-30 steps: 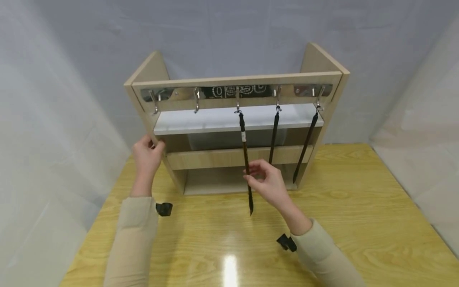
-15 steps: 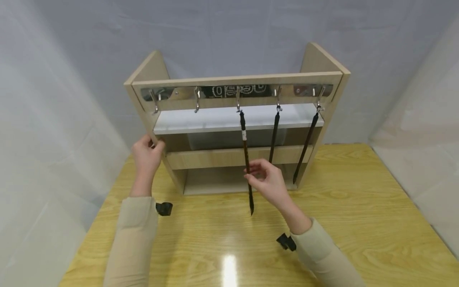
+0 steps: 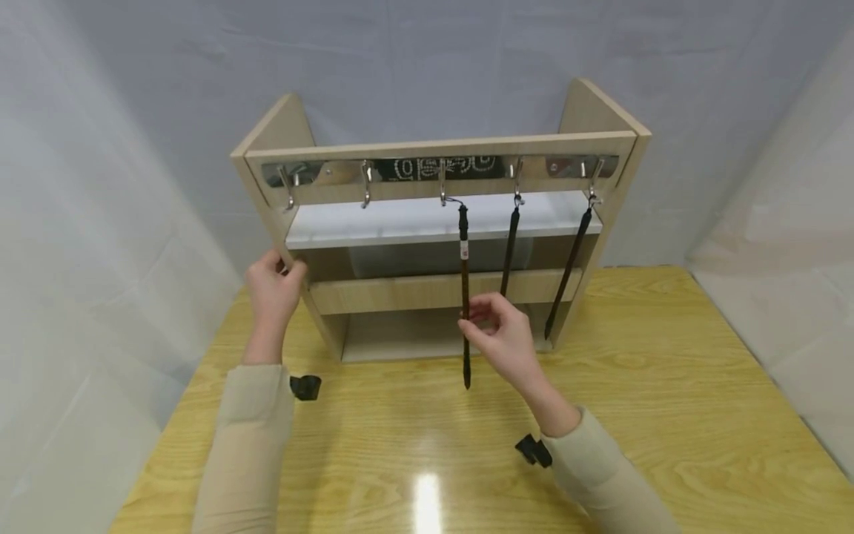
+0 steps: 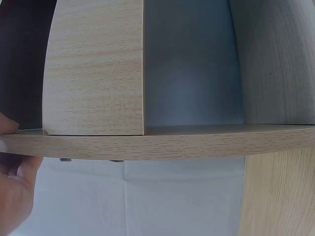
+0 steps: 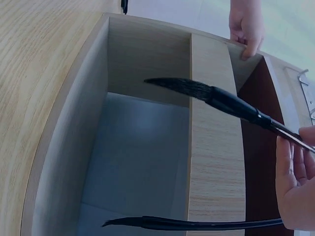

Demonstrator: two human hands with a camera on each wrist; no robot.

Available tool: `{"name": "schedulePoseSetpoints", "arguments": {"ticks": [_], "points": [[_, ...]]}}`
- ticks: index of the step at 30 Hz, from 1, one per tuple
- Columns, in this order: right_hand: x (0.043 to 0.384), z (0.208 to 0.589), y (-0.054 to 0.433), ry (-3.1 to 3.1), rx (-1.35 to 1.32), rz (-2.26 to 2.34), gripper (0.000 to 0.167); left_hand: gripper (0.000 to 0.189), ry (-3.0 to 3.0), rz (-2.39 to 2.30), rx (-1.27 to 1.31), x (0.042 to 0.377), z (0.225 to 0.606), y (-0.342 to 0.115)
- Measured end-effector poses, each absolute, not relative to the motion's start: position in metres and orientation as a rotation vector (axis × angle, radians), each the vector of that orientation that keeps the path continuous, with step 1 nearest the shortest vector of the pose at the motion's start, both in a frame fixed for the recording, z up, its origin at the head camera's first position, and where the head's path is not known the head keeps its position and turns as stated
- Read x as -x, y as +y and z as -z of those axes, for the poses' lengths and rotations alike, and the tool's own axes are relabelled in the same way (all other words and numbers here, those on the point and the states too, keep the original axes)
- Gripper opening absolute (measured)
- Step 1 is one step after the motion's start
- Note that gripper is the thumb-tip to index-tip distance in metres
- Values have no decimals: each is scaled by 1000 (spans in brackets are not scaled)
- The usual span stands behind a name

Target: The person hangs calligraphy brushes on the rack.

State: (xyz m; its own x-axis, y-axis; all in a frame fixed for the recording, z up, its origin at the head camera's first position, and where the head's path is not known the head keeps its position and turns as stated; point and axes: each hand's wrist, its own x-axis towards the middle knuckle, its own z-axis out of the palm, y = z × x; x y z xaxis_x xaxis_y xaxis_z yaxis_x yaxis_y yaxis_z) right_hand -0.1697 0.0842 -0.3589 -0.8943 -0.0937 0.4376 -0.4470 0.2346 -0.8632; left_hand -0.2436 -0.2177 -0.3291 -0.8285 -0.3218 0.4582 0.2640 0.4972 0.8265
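Observation:
My right hand [image 3: 500,337] pinches a dark calligraphy brush [image 3: 465,278] around its lower handle, between thumb and fingers. The brush hangs nearly upright, tip down, before a small wooden shelf [image 3: 400,297]. Its thin cord loop [image 3: 454,199] reaches left to the tip of the middle hook [image 3: 442,185]. In the right wrist view, the black bristles [image 5: 179,87] taper to a point beyond my fingers. My left hand [image 3: 273,297] grips the front edge of the shelf's left side panel [image 4: 172,146], thumb on the inner side.
A second brush [image 3: 510,248] and a third brush [image 3: 570,271] hang from the two hooks on the right. Two bare hooks, including the far left hook [image 3: 287,190], sit on the metal strip. The shelf stands on a yellow wooden table [image 3: 667,386] against pale sheeting.
The held brush's top has swung right, away from the middle hook, and the brush has risen slightly and straightened. My right hand has shifted slightly; the left has stayed put.

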Motion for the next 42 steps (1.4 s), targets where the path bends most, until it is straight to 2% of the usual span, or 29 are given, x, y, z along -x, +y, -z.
{"name": "schedulePoseSetpoints", "arguments": {"ticks": [10, 17, 42], "points": [[170, 358, 82, -2267, -500, -1656, 21, 12, -2178, 1333, -48, 244, 329, -218], [171, 360, 83, -2267, -481, -1643, 21, 19, -2171, 1381, -44, 242, 329, -218], [173, 358, 84, -2286, -466, -1621, 20, 13, -2174, 1331, -26, 241, 328, -217]]}}
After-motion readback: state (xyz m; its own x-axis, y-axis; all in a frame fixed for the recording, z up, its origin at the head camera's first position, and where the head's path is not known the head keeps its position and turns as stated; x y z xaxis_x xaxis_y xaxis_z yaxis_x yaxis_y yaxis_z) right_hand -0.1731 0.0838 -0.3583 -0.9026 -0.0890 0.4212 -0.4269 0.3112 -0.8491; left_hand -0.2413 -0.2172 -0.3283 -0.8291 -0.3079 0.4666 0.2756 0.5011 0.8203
